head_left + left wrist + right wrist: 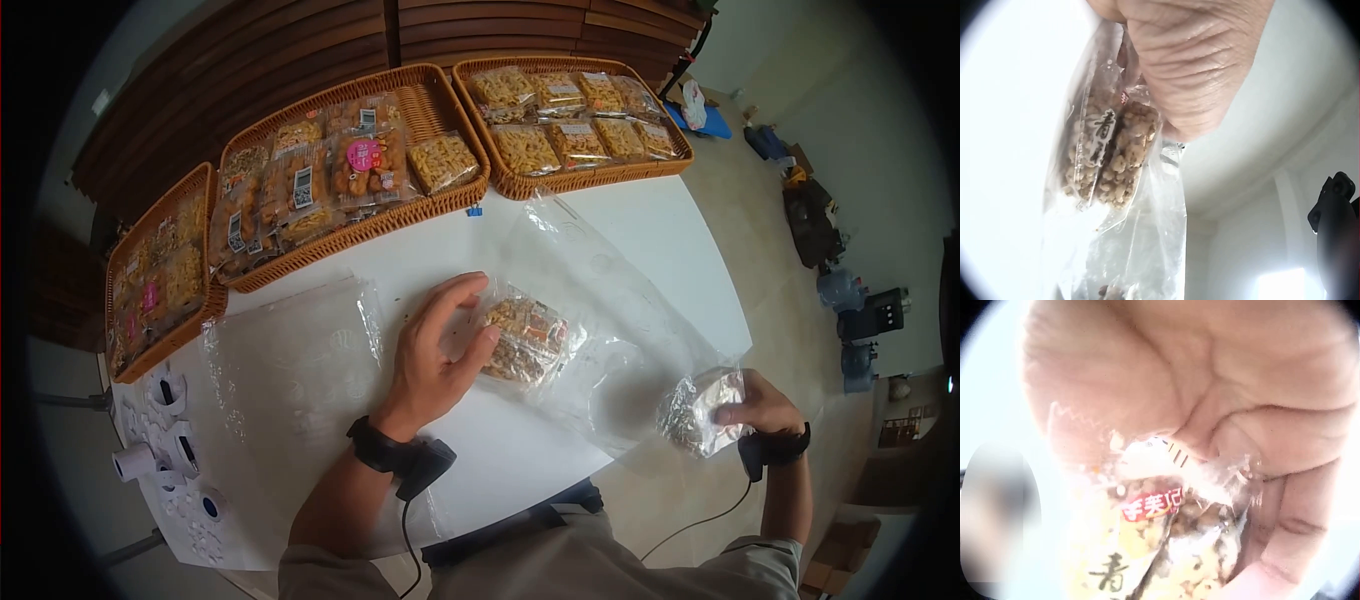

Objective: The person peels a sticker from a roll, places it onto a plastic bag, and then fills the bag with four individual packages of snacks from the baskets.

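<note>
On the white table lies a large clear plastic bag with a few snack packets inside. My left hand grips those packets at the bag's left end, thumb against them and fingers arched above. The left wrist view shows the left hand pinching a packet of crunchy pieces through the film. My right hand is off the table's right edge and holds a crinkled snack packet. Close up, the right hand has its fingers curled round this packet, which bears a red label.
Three wicker baskets of packed snacks line the table's far side. Another clear bag lies flat at the left. Paper rolls sit at the near-left corner. Bags and gear stand on the floor at the right.
</note>
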`<state>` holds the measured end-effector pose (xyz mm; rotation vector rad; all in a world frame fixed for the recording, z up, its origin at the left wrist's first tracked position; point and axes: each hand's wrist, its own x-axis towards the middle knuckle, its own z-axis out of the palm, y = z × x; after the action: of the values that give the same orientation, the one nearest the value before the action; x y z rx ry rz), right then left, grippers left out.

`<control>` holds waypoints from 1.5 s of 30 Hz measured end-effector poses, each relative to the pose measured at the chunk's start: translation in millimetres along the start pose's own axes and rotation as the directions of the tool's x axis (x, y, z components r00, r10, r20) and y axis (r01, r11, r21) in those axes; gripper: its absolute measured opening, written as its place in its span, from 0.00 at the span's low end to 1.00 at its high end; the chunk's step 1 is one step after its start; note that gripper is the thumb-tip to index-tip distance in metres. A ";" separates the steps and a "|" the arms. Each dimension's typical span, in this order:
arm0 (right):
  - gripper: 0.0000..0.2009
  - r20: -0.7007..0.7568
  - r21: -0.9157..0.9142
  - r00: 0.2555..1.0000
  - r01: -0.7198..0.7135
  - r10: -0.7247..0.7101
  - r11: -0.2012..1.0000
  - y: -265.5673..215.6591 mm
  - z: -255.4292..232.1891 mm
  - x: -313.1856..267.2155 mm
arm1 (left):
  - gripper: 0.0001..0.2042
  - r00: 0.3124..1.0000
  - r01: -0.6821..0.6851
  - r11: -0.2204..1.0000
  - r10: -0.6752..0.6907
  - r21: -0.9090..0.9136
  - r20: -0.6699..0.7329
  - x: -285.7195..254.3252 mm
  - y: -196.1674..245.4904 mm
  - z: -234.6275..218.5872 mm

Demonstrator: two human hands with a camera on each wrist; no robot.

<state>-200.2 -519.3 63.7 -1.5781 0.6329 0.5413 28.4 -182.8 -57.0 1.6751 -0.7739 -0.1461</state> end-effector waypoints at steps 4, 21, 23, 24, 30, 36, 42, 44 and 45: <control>0.28 -0.165 0.311 0.985 0.105 -0.055 0.944 15.7 5.7 17.5 | 0.24 1.000 -0.011 1.000 0.011 0.001 0.002 0.3 0.4 0.3; 0.24 -0.352 0.138 0.901 0.318 -0.254 0.938 -28.7 96.7 93.4 | 0.26 1.000 0.014 1.000 -0.014 0.015 0.009 -0.6 3.8 0.4; 0.23 -0.367 0.168 0.893 0.338 -0.259 0.926 -24.4 100.9 104.8 | 0.27 1.000 0.022 1.000 -0.022 0.018 0.013 -0.5 4.7 0.3; 0.22 -0.378 0.188 0.884 0.366 -0.277 0.911 -24.7 104.1 109.3 | 0.27 1.000 0.025 0.999 -0.026 0.022 0.015 -0.5 4.9 -0.3; 0.23 -0.379 0.289 0.849 0.486 -0.368 0.825 -28.9 109.1 120.2 | 0.28 0.999 0.044 0.999 -0.044 0.008 0.013 0.0 5.1 -0.2; 0.23 -0.424 0.523 0.854 0.503 -0.302 0.688 -25.2 119.5 118.0 | 0.28 0.997 0.071 0.996 -0.071 0.045 0.018 -0.3 5.0 0.0; 0.23 -0.435 0.561 0.869 0.466 -0.235 0.685 -26.4 122.5 127.7 | 0.29 0.996 0.087 0.995 -0.088 0.045 0.020 -0.6 6.3 -0.4; 0.22 -0.498 0.292 0.774 0.574 -0.390 0.765 -23.0 126.3 127.9 | 0.29 0.996 0.082 0.996 -0.082 0.034 0.019 -0.6 6.0 0.0; 0.22 -0.510 0.146 0.730 0.594 -0.454 0.791 -23.8 127.2 126.9 | 0.30 0.997 0.080 0.996 -0.080 0.030 0.016 -0.6 5.5 -0.1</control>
<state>-88.1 -402.0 -16.9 -1.5018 0.5319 -0.3660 25.7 -182.7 -52.1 1.7356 -0.7256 -0.2065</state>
